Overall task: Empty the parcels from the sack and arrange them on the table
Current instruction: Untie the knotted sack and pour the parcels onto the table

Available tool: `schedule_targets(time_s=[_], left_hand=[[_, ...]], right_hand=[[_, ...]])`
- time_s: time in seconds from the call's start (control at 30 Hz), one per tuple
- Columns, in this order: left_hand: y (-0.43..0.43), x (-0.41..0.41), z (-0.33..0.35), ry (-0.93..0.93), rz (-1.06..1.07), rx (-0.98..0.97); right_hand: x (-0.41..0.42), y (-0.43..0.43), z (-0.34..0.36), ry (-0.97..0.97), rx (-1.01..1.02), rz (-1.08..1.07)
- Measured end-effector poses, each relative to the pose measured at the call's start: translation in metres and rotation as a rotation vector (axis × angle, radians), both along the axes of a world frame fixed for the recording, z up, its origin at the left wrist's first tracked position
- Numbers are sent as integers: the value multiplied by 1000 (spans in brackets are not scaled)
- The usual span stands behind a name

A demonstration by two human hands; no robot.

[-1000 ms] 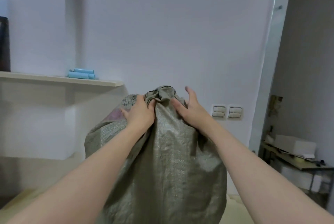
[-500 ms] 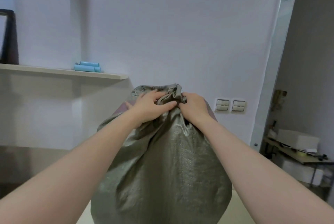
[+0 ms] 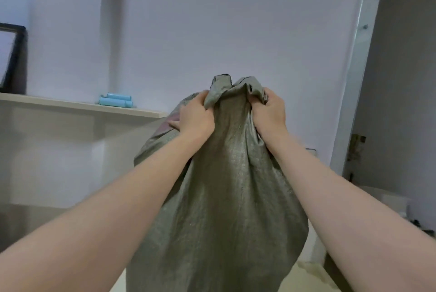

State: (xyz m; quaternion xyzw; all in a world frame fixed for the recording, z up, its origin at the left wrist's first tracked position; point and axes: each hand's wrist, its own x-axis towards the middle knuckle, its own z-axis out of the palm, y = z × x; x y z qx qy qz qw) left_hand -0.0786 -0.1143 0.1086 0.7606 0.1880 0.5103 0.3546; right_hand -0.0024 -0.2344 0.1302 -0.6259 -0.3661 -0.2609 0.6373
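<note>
both hands bunching the top of a full sack

the left hand (image 3: 195, 116) and the right hand (image 3: 269, 115) are each closing their grip on gathered fabric at the top of the grey-green woven sack (image 3: 219, 209), one hand on either side of the puckered top. the sack is standing tall in the middle of the view between the two bare forearms, bulging wide lower down and filling the near centre. a pale surface, seemingly the desk (image 3: 311, 275), is showing only as slivers beside the sack's base. no parcels are showing; the cloth is hiding whatever is inside.

the sack is blocking most of the far wall behind it. on the left, a pale shelf (image 3: 77, 104) is running along the wall, carrying a few light blue cylinders (image 3: 115, 100) lying on their sides, and a dark-framed panel (image 3: 14, 58) is leaning at the far left edge. on the right, a darker recess is opening past a pale vertical frame (image 3: 354, 74), with blurred clutter low down that is too indistinct to identify.
</note>
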Motion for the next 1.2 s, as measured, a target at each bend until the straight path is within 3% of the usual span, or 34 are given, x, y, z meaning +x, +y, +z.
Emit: schedule_targets(time_s=[0.07, 0.13, 0.27, 0.37, 0.53, 0.67, 0.77, 0.83, 0.9, 0.97, 1.07, 1.1, 1.2], left_hand=[[-3, 5, 15, -59, -39, 48], [-1, 11, 8, 13, -52, 55], [26, 24, -55, 288, -97, 2], [30, 30, -77, 376, -190, 2], [-7, 32, -70, 414, -237, 214], [-8, 42, -77, 247, -117, 107], [-10, 43, -75, 261, -18, 49], [-12, 40, -72, 290, 50, 97], [-7, 35, -71, 332, 123, 129], [1, 29, -75, 365, 185, 144], [8, 25, -81, 446, 249, 129], [7, 24, -83, 471, 212, 96], [14, 25, -87, 361, -76, -65]], right_hand=[[6, -1, 11, -25, 80, 20], [12, 0, 3, 13, 57, 52], [39, 5, -49, 177, -393, -13], [48, 7, -67, 195, -461, -45], [45, 13, -57, 264, -520, 17], [40, 9, -56, 246, -634, 89], [34, -4, -64, 187, -675, 212], [31, -12, -70, 76, -712, 119], [32, -19, -76, -29, -803, -107], [39, -27, -85, 49, -898, -281], [46, -42, -94, 418, -831, -179], [45, -42, -96, 463, -782, -119], [43, -29, -98, 360, -716, -132]])
